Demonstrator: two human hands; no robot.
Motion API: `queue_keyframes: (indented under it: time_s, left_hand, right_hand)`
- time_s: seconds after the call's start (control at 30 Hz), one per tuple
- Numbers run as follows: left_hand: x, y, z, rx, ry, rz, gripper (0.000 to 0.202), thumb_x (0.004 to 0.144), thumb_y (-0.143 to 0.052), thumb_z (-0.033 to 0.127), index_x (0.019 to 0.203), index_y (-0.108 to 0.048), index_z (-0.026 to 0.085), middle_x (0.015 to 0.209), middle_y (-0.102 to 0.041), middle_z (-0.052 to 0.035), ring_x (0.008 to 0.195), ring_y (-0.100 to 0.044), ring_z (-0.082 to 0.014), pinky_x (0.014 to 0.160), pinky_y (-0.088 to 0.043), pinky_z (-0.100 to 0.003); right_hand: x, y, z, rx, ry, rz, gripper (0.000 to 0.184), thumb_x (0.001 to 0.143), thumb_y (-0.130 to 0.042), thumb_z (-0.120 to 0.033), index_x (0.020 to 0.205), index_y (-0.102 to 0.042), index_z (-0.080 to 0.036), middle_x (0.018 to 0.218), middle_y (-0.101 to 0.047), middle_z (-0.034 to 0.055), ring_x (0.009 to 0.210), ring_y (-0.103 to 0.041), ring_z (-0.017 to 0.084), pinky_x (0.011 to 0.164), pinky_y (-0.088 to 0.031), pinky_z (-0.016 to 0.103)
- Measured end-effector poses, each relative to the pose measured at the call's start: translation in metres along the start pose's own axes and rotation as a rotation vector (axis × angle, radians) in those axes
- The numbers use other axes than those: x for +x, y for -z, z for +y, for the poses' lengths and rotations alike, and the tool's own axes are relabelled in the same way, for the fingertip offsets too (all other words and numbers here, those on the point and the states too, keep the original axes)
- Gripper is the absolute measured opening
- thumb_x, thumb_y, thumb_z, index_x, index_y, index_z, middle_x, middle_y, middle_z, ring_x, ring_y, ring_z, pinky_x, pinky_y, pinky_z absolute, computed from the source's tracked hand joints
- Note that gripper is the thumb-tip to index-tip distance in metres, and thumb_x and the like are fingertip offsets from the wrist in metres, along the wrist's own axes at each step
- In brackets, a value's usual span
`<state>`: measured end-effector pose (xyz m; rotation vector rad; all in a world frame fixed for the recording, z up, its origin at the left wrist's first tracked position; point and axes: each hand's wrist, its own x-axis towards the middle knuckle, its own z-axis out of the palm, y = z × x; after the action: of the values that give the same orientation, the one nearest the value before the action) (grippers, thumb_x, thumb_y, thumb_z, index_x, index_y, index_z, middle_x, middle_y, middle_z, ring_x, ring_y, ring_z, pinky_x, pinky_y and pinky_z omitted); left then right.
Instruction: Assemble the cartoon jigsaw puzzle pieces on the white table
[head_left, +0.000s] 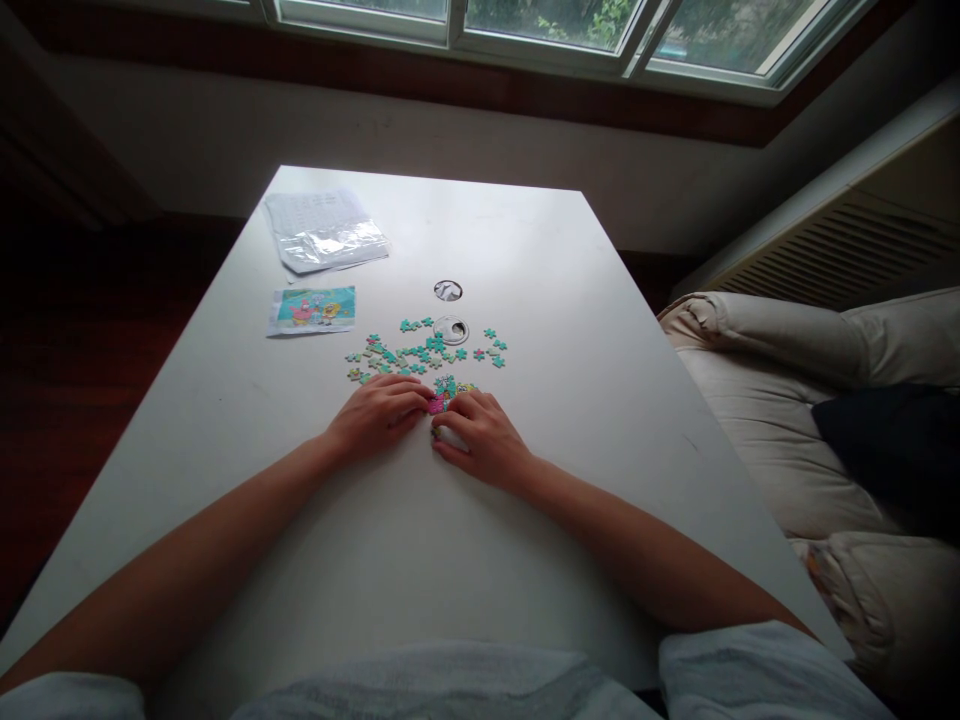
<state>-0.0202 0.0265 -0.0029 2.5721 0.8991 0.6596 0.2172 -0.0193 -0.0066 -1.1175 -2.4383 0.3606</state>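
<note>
My left hand and my right hand rest on the white table, fingertips meeting over a small joined cluster of jigsaw pieces, pink, teal and yellow. The fingers of both hands are curled and pressed against this cluster. Just beyond lie several loose teal jigsaw pieces, scattered. A small cartoon reference picture lies to the left of them.
A clear plastic bag on paper lies at the table's far left. Two round cable holes are in the tabletop. A cream cushioned sofa with a dark cushion stands right of the table. A window runs along the far wall.
</note>
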Motion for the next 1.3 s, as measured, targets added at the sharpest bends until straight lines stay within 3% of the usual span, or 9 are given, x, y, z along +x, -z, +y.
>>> queue_keyframes:
  time_s: [1.03, 1.3]
  left_hand:
    - [0.0002, 0.0004, -0.0002, -0.007, 0.003, -0.002, 0.022, 0.099, -0.051, 0.028, 0.109, -0.071, 0.028, 0.125, -0.071, -0.0007, 0.122, -0.061, -0.0196, 0.107, -0.044, -0.039]
    - [-0.0003, 0.0004, -0.0009, -0.016, 0.008, -0.005, 0.023, 0.099, -0.052, 0.027, 0.111, -0.071, 0.029, 0.125, -0.071, -0.0003, 0.123, -0.061, -0.0199, 0.107, -0.045, -0.039]
  right_hand:
    - [-0.0002, -0.0002, -0.0047, 0.003, -0.005, -0.015, 0.016, 0.09, -0.064, -0.03, 0.104, -0.063, -0.022, 0.107, -0.063, 0.0088, 0.106, -0.051, 0.025, 0.094, -0.039, 0.038]
    - [0.0017, -0.0002, -0.0018, 0.074, 0.091, 0.024, 0.006, 0.093, -0.059, -0.023, 0.099, -0.059, -0.022, 0.098, -0.066, 0.0059, 0.097, -0.054, 0.022, 0.089, -0.039, 0.036]
